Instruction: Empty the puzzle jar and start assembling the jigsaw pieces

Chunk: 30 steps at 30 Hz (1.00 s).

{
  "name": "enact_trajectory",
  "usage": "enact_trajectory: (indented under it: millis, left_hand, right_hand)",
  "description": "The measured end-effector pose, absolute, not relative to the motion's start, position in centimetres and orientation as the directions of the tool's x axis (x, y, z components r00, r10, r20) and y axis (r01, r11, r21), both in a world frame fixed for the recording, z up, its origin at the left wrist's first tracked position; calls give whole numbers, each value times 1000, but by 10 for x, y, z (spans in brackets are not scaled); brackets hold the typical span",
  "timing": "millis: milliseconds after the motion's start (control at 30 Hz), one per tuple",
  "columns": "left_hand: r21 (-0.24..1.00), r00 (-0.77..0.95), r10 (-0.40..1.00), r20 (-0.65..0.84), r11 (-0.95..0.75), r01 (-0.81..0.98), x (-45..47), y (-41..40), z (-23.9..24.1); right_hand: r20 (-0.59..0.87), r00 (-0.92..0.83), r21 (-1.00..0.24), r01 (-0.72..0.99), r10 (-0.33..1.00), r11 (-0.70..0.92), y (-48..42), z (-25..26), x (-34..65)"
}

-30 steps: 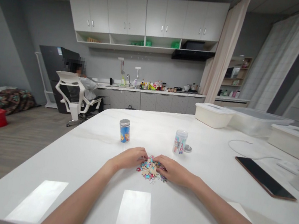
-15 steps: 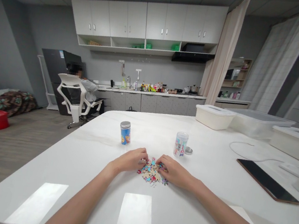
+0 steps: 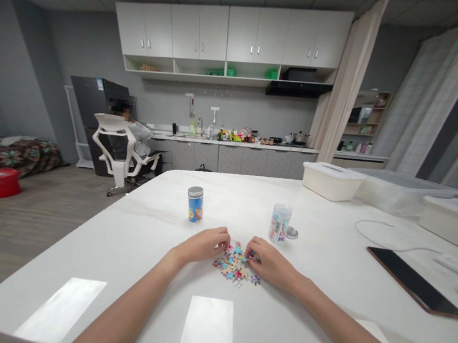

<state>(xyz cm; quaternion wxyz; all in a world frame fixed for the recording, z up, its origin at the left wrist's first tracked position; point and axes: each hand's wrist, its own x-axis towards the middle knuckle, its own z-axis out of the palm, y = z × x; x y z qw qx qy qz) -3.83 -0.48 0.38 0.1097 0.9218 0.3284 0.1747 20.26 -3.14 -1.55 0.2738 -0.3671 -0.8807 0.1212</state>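
A small heap of colorful jigsaw puzzle pieces [image 3: 236, 271] lies on the white table between my hands, some pieces with the plain tan back up. At its left edge is my left hand [image 3: 205, 243], fingers curled and closed; whatever they hold is too small to make out. My right hand [image 3: 270, 264] is over the right side, its fingertips pinched together by a light blue piece. Beyond the left hand stands a blue printed can [image 3: 195, 205] with a silver lid on. Behind the right hand is a clear printed jar [image 3: 280, 223] without its lid; a silver lid [image 3: 291, 233] lies beside it.
A dark phone or tablet [image 3: 415, 282] lies to the right, with a white cable [image 3: 395, 242] behind it. Lidded plastic boxes [image 3: 331, 183] line the far right of the table [image 3: 130, 272]. Past its far left corner, a person sits on a white chair [image 3: 118, 145].
The fingers of both hands have drawn in slightly at the heap's edges, showing more of the pieces. The whole view has shifted a little.
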Motion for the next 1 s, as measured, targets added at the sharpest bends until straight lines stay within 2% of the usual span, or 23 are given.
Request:
enact_trajectory:
  millis: [333, 533, 700, 1000]
  left_hand:
    - [402, 679, 686, 260, -717, 570, -36, -7, 5]
    - [549, 627, 733, 266, -649, 526, -33, -9, 3]
    - [661, 598, 777, 196, -555, 505, -32, -12, 7]
    - [671, 592, 784, 188, -542, 506, -34, -11, 8]
  right_hand:
    - [417, -559, -429, 574, 717, 697, -30, -15, 203]
    - [414, -556, -451, 562, 721, 693, -26, -18, 204]
    - [410, -529, -483, 565, 743, 669, -24, -19, 205]
    - [433, -453, -486, 611, 779, 625, -17, -24, 210]
